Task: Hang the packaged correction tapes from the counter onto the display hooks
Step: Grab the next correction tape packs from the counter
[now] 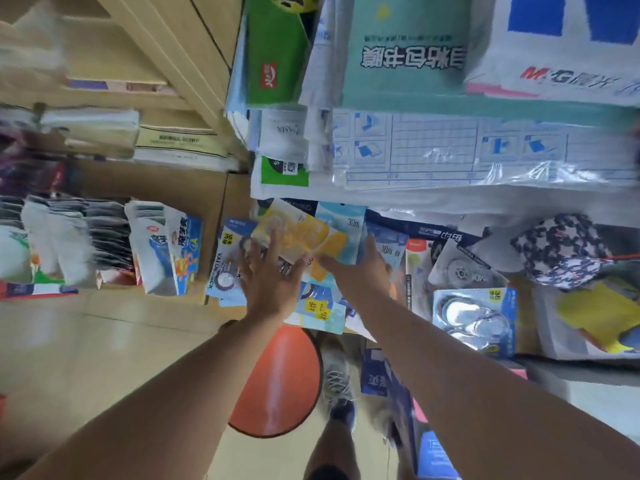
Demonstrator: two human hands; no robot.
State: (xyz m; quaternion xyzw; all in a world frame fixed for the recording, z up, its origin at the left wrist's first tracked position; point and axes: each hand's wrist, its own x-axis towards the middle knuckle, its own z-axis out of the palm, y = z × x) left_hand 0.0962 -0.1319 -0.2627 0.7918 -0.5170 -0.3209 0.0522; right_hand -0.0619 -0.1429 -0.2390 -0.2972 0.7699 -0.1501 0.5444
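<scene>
1. Left hand (268,278) reached forward over the pile of packaged correction tapes (322,306), fingers spread and fairly straight, fingertips under the near edge of a yellow-orange pack (294,233). Contact looked likely; a real grip couldn't be confirmed, motion blur.
2. Right hand (363,268) came in from the right, thumb and fingers extended toward the same yellow-orange pack, thumb tip at its lower right corner. Whether it pinched the card: cannot tell.
3. Yellow-orange pack sat tilted, on top of the other packs, between both hands.
4. Other tape packs lay loose and overlapping on the counter: a blue "36" value pack (230,258) just left of the left hand, a light-blue "30m" pack (346,220) behind the yellow one, a blue pack with silvery blisters (474,317) off to the right.
5. Stacked bagged stationery (433,147) filled the shelf behind the pile; a teal sheet pack (405,50) and a green pack (277,57) lay further back.
6. Patterned cloth item (557,251) lay at the right, yellow object (595,313) beside it.
7. Orange round stool (277,379) stood on the floor below the arms; a grey shoe (337,379) was next to it.
8. Display hooks with hanging packs (86,237) were at the left, well apart from both hands.
</scene>
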